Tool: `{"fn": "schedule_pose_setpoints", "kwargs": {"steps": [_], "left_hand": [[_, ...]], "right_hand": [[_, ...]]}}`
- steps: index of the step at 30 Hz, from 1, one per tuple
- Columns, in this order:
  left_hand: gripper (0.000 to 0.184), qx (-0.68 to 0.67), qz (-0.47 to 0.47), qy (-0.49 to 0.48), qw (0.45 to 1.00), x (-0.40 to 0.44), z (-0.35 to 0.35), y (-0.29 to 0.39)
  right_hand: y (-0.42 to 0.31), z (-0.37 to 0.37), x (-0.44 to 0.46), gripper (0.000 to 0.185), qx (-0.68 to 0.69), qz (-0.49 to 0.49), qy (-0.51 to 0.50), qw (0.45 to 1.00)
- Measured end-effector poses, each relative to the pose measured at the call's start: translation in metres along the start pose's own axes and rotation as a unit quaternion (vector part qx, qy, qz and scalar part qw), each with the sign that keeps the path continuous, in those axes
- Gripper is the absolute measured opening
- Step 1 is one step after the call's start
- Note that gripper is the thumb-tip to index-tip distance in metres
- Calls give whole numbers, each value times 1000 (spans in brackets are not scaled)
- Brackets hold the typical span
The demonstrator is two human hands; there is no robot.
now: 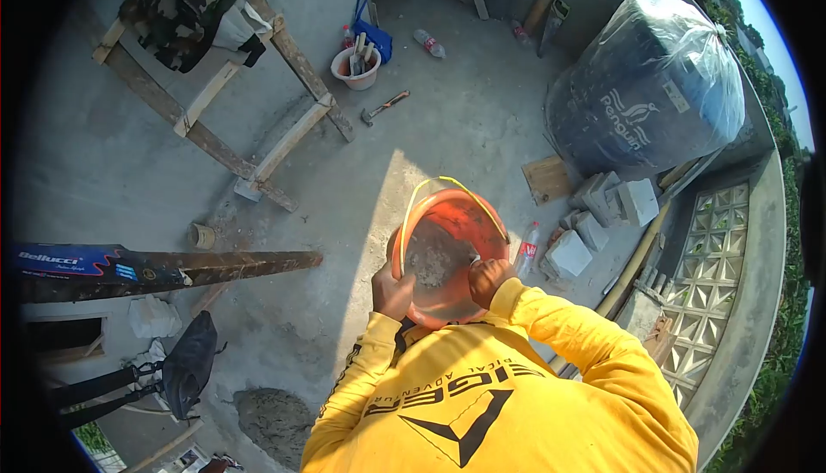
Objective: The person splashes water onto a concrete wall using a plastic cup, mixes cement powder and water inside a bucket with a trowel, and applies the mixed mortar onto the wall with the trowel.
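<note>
An orange bucket point(465, 208) with a yellow handle is held up in front of my chest, its mouth facing me. Grey cement mortar point(434, 256) lies inside it. My left hand point(393, 290) is closed on the bucket's left rim, thumb toward the inside. At the right rim, my right hand point(490, 281) is closed in a fist, overlapping the inner wall. A small pale bit shows by its knuckles, but what the fingers hold is hidden.
A wet mortar heap point(274, 421) lies lower left. A wooden beam point(232, 268) juts in from the left; a wooden trestle point(215, 133) stands beyond. A hammer point(385, 108), tool pail point(356, 68), plastic bottle point(527, 249), white blocks point(569, 256) and water tank point(619, 98) surround the floor.
</note>
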State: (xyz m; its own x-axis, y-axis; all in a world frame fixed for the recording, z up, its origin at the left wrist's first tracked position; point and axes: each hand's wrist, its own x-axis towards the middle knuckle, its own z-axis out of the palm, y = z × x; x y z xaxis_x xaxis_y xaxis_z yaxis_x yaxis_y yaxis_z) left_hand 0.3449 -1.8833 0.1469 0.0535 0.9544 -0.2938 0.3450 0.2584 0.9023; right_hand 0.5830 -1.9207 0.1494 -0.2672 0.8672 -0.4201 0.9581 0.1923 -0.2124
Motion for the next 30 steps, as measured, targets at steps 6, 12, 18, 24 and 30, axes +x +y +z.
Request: {"fn": "schedule_pose_setpoints", "kwargs": {"steps": [6, 12, 18, 24, 30], "left_hand": [[22, 8, -3, 6, 1000, 103, 68, 58], [20, -13, 7, 16, 1000, 204, 154, 100], [19, 14, -50, -29, 998, 281, 220, 154], [22, 26, -5, -71, 997, 398, 279, 192], [28, 38, 41, -154, 987, 548, 322, 230]], "right_hand": [[100, -47, 56, 21, 116, 26, -122, 985], [215, -143, 99, 26, 41, -40, -26, 998], [312, -147, 134, 27, 13, -39, -86, 995], [408, -200, 201, 41, 34, 43, -20, 998], [460, -245, 313, 39, 88, 183, -83, 976]]}}
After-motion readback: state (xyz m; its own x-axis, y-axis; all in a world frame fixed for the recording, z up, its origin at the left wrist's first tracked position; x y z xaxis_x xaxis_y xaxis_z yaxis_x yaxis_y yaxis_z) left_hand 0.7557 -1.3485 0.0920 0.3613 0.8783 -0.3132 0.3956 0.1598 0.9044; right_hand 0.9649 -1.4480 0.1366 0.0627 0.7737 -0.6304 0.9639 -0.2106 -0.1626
